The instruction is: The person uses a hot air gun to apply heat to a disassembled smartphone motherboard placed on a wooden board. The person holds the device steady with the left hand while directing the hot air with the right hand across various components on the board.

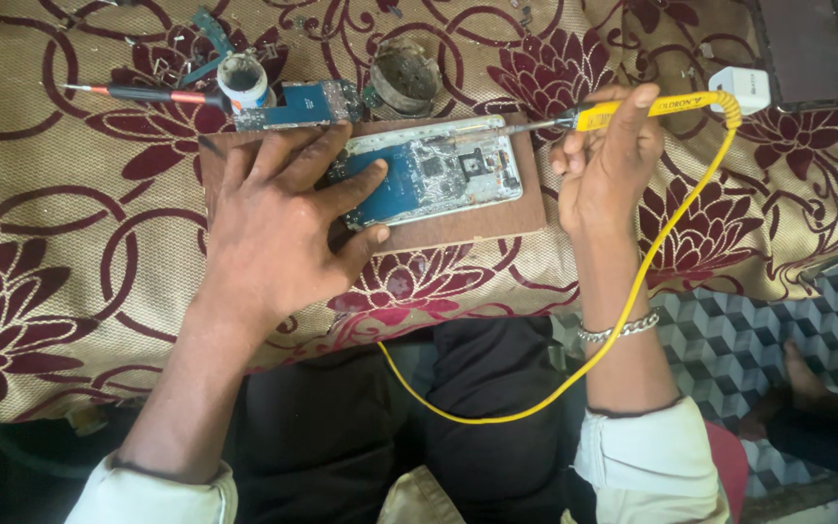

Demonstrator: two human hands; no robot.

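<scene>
An opened phone with a blue circuit board [448, 173] lies on a brown wooden board [458, 225] on the patterned cloth. My left hand [278, 228] lies flat on the phone's left end, fingers spread, pressing it down. My right hand [608, 160] grips a yellow soldering iron [661, 107], whose thin metal tip [516, 127] points left and reaches the phone's upper right edge. The iron's yellow cord [632, 291] loops down past my wrist and lap.
Behind the board lie a red-and-black screwdriver [147, 95], a small white pot [242, 80], another blue circuit board [298, 105] and a dirty round tin [404, 76]. A white plug adapter [741, 87] and a dark flat device [807, 49] sit at the far right.
</scene>
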